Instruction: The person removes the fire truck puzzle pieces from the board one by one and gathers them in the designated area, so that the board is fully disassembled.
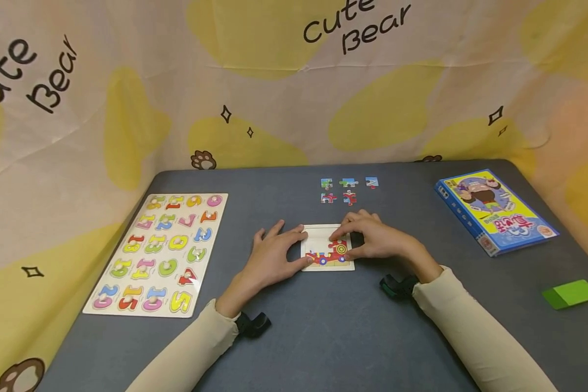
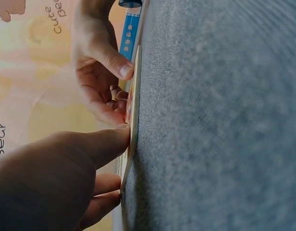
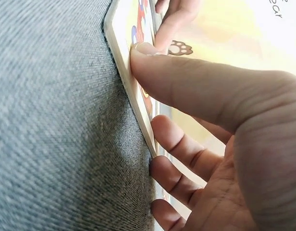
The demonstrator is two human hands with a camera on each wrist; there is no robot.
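Note:
A small white puzzle board (image 1: 316,231) with a red train picture (image 1: 323,257) lies between the two hands. At its left side, my left hand (image 1: 273,257) rests thumb and fingertips on the board's edge, the thumb (image 2: 107,147) fairly straight. Over the right half, my right hand (image 1: 374,235) bends its index finger and thumb about a train puzzle piece (image 1: 340,247). In the right wrist view the right thumb (image 3: 181,79) presses near the front edge, other fingertips beside the board's side. Part of the piece is hidden by fingers.
Several loose jigsaw pieces (image 1: 349,183) lie behind the board. To the left is a number peg board (image 1: 203,207). A blue and yellow box (image 1: 500,215) and a green block (image 1: 570,294) are at the right. A printed cloth (image 1: 274,98) hangs behind the table.

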